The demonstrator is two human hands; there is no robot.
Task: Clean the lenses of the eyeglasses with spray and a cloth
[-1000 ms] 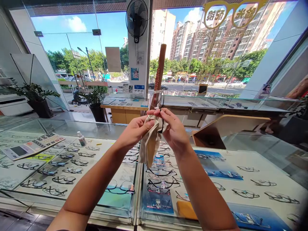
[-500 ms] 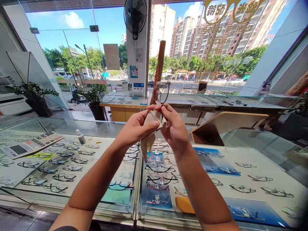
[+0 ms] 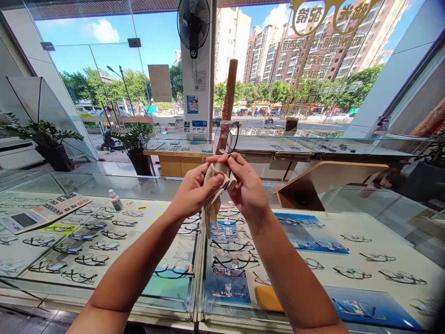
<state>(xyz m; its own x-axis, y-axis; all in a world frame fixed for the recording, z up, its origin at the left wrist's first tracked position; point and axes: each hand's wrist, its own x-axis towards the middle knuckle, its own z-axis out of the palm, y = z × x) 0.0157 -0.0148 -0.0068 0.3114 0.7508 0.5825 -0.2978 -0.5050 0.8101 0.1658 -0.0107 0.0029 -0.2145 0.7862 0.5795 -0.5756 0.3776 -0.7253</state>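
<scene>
My left hand is closed on a soft cream cloth, thumb pressed over its folds, its loose end hanging below; I judge that this bunching keeps a few layers of fabric between my fingers and the frame. The thin, dark-rimmed eyeglasses are in front of me, between my two hands, one clear lens standing above my fingertips and the rest mostly hidden by fingers and fabric. My right hand pinches the frame low down, beside the cloth, probably to steady it while leaving that upper lens uncovered. Beneath is a glass-topped display table: at left a white calculator with a dark screen, then a small white plastic bottle upright near it, rows of glasses under the glass, and an orange case near my right forearm. Beyond, from the left, are a leafy green plant in a dark pot, a black wall fan, a tall brown post and a slanted wooden stand, with sunlit windows behind.
</scene>
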